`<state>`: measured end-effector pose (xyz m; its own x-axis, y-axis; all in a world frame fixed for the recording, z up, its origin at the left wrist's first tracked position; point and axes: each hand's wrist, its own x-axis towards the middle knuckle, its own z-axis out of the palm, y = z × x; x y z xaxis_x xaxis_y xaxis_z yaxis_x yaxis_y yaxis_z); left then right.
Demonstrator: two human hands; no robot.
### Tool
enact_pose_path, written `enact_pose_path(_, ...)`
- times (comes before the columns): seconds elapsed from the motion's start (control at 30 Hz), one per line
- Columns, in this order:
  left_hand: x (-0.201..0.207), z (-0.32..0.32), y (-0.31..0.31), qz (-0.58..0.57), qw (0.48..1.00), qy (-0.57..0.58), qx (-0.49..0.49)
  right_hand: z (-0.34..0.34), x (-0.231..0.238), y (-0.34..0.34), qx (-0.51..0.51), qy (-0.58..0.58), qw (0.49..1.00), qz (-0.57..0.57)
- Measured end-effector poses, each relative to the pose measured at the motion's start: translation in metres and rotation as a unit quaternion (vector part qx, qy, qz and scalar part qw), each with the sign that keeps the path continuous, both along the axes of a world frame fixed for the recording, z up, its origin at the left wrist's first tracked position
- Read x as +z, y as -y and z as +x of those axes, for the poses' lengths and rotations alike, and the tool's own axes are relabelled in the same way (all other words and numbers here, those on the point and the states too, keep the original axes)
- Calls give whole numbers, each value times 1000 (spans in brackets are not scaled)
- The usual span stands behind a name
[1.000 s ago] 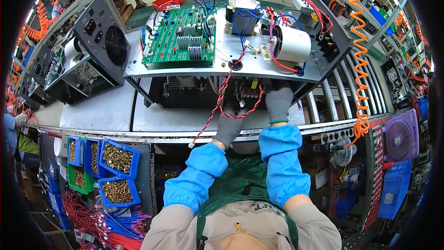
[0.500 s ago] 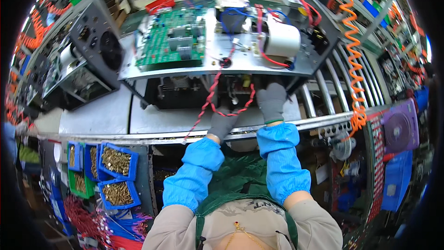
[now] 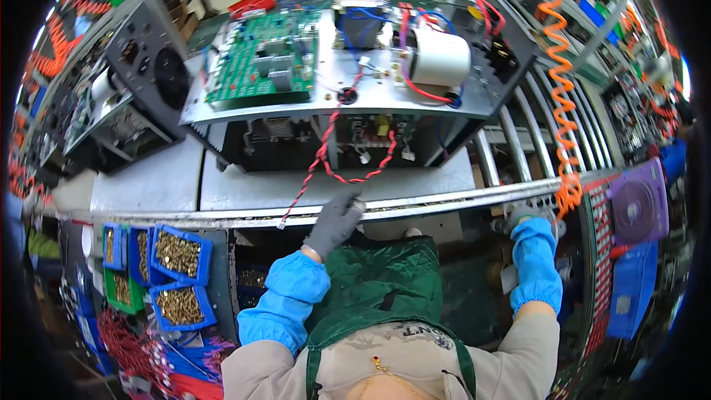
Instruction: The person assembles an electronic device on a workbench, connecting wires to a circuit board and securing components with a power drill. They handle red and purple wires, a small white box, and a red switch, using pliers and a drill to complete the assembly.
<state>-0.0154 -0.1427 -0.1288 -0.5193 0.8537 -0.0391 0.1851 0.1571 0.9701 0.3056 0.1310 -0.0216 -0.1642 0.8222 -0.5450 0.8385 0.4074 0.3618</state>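
My left hand (image 3: 335,224), in a grey glove, is over the bench's front edge with its fingers bent together. A small pale spot shows at the fingertips; whether it is a held part or bare skin is unclear. Out to the right, my right hand (image 3: 523,215) is beside a perforated metal bracket (image 3: 544,204) on the rail, its fingers blurred and partly hidden. Ahead stands an open metal chassis (image 3: 348,115) bearing a green circuit board (image 3: 259,67), a transformer (image 3: 361,26) and a white cylinder (image 3: 442,59). A twisted red-and-black cable (image 3: 323,150) hangs down its front.
An orange coiled hose (image 3: 566,118) drops to the bracket, beside the metal rollers (image 3: 511,141). Blue bins (image 3: 181,255) of brass-coloured hardware and a green bin (image 3: 124,290) stand left. Another chassis (image 3: 141,96) is at the left; a purple fan (image 3: 637,204) is far right.
Both hands have come out from under the chassis front. My right hand has swung right to the bracket, my left back toward me and slightly left. The view has shifted a little.
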Motion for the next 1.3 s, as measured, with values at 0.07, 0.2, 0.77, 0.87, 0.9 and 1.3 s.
enact_pose_path(0.07,30,12,2,-44,998,24,-40,-10,25,10,-41,18,998,-55)
enact_pose_path(0.2,39,31,0,-77,993,-17,-89,38,4,-28,101,104,985,-98)
enact_pose_path(0.77,93,41,93,0,875,-380,-301,-107,8,209,-94,-330,650,-678)
enact_pose_path(0.87,114,-18,158,-2,903,-350,-247,-132,-40,230,-78,-348,612,-706)
enact_pose_path(0.9,113,-42,188,-22,934,-332,-126,-141,-41,240,-81,-349,600,-716)
enact_pose_path(1.3,86,-236,503,-552,644,-137,512,-94,-76,252,-310,-442,476,-694)
